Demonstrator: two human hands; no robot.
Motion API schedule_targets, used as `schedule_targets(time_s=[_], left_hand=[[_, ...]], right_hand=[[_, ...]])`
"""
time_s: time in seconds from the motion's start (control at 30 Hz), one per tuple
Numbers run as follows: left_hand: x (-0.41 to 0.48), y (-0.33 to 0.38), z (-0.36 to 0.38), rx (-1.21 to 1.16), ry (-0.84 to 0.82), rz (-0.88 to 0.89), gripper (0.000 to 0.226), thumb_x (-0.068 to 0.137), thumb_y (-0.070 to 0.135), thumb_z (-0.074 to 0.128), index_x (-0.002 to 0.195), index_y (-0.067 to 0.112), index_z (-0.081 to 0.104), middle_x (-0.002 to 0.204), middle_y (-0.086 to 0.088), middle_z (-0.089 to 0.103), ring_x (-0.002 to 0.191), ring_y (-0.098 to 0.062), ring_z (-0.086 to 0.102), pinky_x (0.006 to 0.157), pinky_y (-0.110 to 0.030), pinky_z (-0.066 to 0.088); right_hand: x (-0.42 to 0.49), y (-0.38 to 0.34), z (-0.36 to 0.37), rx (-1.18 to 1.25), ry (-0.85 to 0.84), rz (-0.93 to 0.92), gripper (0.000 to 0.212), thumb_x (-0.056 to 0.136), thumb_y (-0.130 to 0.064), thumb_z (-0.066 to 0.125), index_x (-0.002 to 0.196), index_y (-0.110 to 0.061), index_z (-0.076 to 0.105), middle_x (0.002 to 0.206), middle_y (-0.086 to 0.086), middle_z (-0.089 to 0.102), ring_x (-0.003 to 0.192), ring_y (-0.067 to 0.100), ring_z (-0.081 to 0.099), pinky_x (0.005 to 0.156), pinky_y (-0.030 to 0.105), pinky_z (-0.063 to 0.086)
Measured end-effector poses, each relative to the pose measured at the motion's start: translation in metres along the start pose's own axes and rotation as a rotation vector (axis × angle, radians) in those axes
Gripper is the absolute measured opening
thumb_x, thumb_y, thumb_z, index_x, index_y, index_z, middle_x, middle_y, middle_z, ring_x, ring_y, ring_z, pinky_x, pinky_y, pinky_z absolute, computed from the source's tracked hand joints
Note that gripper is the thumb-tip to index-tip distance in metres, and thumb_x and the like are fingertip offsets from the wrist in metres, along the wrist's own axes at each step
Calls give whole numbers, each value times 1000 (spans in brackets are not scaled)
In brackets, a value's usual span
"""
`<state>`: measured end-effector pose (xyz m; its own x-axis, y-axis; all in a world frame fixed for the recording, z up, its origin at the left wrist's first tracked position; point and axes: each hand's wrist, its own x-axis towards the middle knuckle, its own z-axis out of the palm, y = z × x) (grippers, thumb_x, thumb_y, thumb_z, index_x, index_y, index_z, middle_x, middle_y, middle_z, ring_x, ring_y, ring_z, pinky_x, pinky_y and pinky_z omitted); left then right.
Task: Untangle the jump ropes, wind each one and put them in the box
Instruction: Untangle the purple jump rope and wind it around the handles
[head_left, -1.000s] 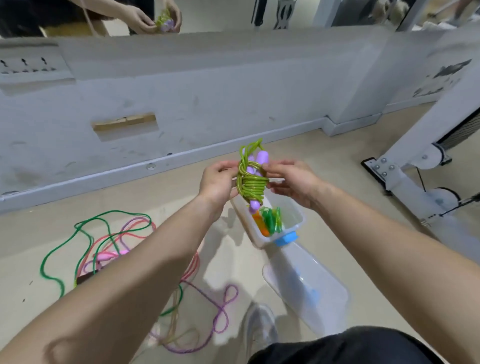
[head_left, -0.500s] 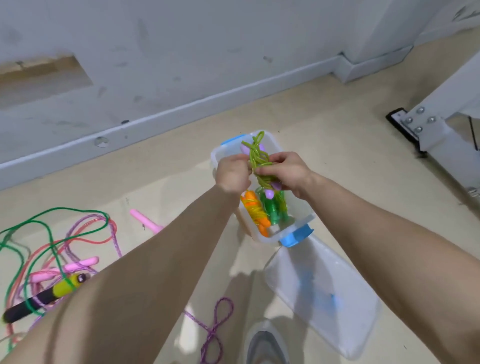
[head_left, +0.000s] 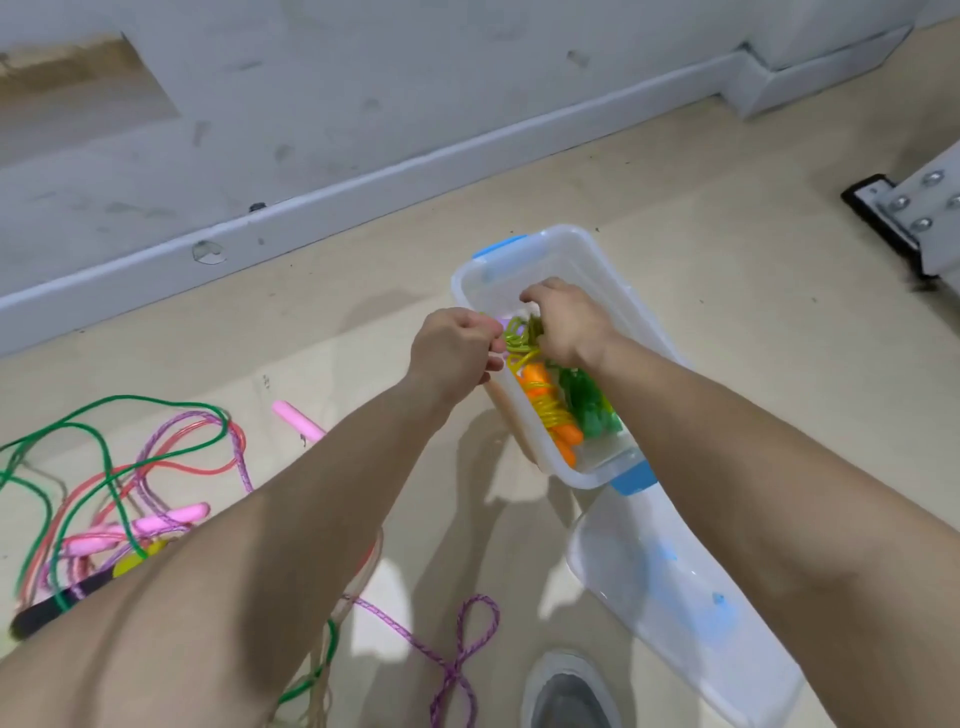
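Note:
A clear plastic box (head_left: 613, 270) with blue clips stands on the floor. Inside it lie a wound orange-handled rope (head_left: 548, 405) and a wound green rope (head_left: 592, 405). A wound lime-green rope (head_left: 519, 335) with purple handles sits low in the box, between my hands. My left hand (head_left: 452, 353) grips its near side at the box's left wall, fingers curled. My right hand (head_left: 569, 322) reaches into the box and holds the bundle's far side. A tangle of green, pink, red and purple ropes (head_left: 130, 483) lies on the floor at the left.
The box's clear lid (head_left: 685, 597) lies on the floor just in front of the box. A loose pink handle (head_left: 298, 421) lies left of the box. My shoe (head_left: 569, 691) shows at the bottom. A white wall with skirting runs behind; a bolted metal foot (head_left: 904, 213) sits far right.
Both hands have lowered the lime-green bundle from above the box down into it. My view has tilted down and closer to the floor.

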<state>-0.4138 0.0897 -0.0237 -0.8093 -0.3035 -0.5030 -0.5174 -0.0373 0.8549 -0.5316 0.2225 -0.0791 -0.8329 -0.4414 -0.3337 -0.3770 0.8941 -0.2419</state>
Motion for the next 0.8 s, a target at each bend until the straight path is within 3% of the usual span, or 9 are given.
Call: schedule_targets(time_s=[0.13, 0.27, 0.47, 0.6, 0.8], left_hand=[[-15, -1, -14, -15, 4, -38, 15, 96, 10, 52, 101, 5, 65, 83, -6, 68, 71, -22, 61, 61, -25, 48], [-52, 10, -38, 65, 3, -115, 12, 98, 13, 52, 97, 10, 63, 86, -7, 67, 71, -23, 59, 60, -26, 47], [-137, 27, -103, 265, 36, -81, 16, 96, 15, 51, 85, 14, 64, 87, -8, 70, 69, -24, 61, 67, -31, 47], [-199, 37, -151, 518, 137, -2, 18, 92, 18, 53, 84, 11, 68, 93, -11, 75, 88, -30, 69, 80, -33, 53], [-276, 4, -216, 681, 256, -9, 20, 92, 21, 53, 85, 10, 68, 92, -11, 73, 94, -31, 66, 74, -30, 47]], right_hand=[[-18, -10, -5, 14, 49, 10, 46, 90, -14, 56, 136, -22, 55, 135, 6, 50, 127, 29, 50, 98, 41, 48], [-53, -35, -40, 26, -8, -17, 33, 91, -26, 61, 122, -19, 64, 126, 7, 58, 118, 28, 57, 94, 34, 48], [-121, -131, -111, -116, -99, -232, 36, 90, -25, 59, 125, -16, 64, 126, 10, 60, 118, 29, 56, 96, 34, 48], [-170, -208, -142, -175, -100, -344, 36, 90, -28, 60, 125, -17, 63, 128, 10, 60, 117, 29, 57, 96, 34, 49], [-238, -289, -117, -132, -122, -436, 35, 93, -26, 59, 125, -13, 64, 127, 8, 64, 117, 28, 57, 93, 30, 46]])
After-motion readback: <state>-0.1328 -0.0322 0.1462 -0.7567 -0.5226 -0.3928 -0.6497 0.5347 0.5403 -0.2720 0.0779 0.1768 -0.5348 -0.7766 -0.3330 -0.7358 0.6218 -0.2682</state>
